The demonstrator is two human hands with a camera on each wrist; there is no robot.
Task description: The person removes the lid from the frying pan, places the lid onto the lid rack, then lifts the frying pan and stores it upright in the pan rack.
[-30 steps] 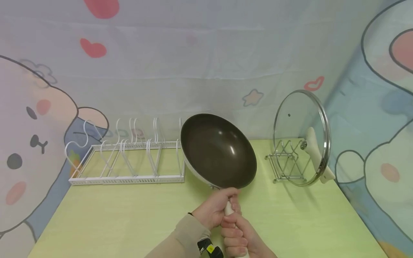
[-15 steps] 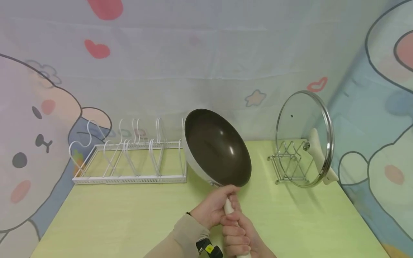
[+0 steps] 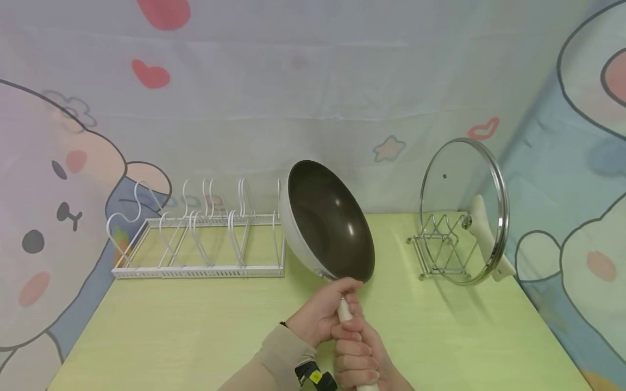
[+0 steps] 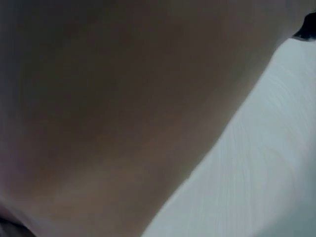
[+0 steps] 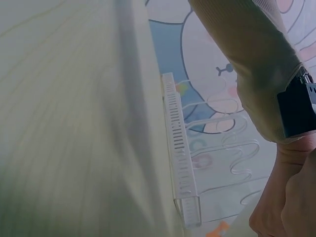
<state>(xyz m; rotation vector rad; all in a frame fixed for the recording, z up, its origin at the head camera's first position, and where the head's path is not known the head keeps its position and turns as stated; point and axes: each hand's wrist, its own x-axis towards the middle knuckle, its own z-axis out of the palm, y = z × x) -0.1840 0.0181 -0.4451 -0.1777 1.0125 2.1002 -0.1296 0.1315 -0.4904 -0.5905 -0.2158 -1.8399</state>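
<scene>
A deep frying pan (image 3: 330, 222) with a dark inside and a white outside is held in front of me, tilted so its bowl opens up and to the right. My left hand (image 3: 325, 309) grips the white handle (image 3: 344, 310) close to the bowl. Lower on the same handle my right hand (image 3: 359, 355) is wrapped, touching the left hand. Skin fills most of the left wrist view, blurred. In the right wrist view the left sleeve (image 5: 247, 64) and part of a hand (image 5: 286, 192) show, while the pan's bowl is mostly out of sight.
Left of the pan stands a white wire rack (image 3: 195, 271) with several upright dividers. On the right a small chrome rack (image 3: 442, 269) holds a glass lid (image 3: 450, 184) on edge, its white handle facing right. A patterned cloth (image 3: 313, 81) hangs behind the green table (image 3: 195, 326).
The pan has turned about its handle, its bowl now facing more to the right and showing more white outside. Both hands keep their grip.
</scene>
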